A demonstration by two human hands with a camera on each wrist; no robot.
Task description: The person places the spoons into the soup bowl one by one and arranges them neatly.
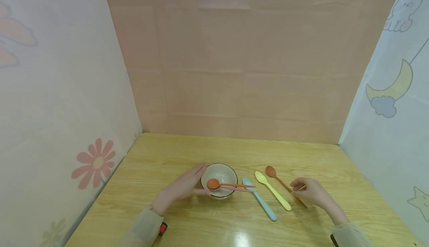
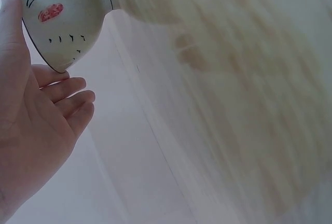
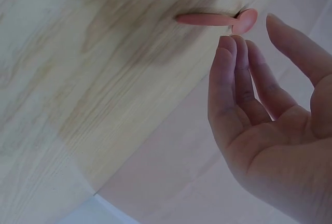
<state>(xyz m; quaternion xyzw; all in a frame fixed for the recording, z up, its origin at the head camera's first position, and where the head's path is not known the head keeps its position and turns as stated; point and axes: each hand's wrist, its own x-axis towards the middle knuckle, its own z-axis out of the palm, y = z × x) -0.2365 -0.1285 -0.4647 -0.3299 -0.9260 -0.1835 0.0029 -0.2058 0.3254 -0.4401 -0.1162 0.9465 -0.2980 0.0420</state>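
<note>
- Evidently the peach backdrop (image 1: 234, 53) is standing well behind the bowl (image 1: 221, 172), with the printed left panel (image 1: 67, 90) and right panel (image 1: 385, 135) rising on either side, probably to screen off the work area.
- The wood-grain table (image 1: 181, 146) is spreading under and around the bowl, giving everything a flat rest.
- Just left of the bowl, the left hand (image 1: 181, 185) is gripping its side, thumb and fingers parted and curving round the wall, presumably to keep it steady.
- Well to the bowl's right, the right hand (image 1: 311, 192) is hovering by the handle of the reddish-brown spoon (image 1: 282, 182); its fingers are bending loosely, the thumb is standing apart, and it is holding nothing.
- The dark-rimmed bowl itself is sitting upright, near the middle of the table's width.
- Right of the bowl, the blue spoon (image 1: 264, 204), yellow spoon (image 1: 273, 192) and reddish-brown spoon are lying in that order outward, slanting alike, heads toward the backdrop; that spacing likely leaves each easy to pick up.
- Inside the bowl, the orange spoon (image 1: 213, 183) and pink spoon (image 1: 234, 189) are resting with handles jutting over its right rim above the blue spoon, apparently because they are too long to fit.
</note>
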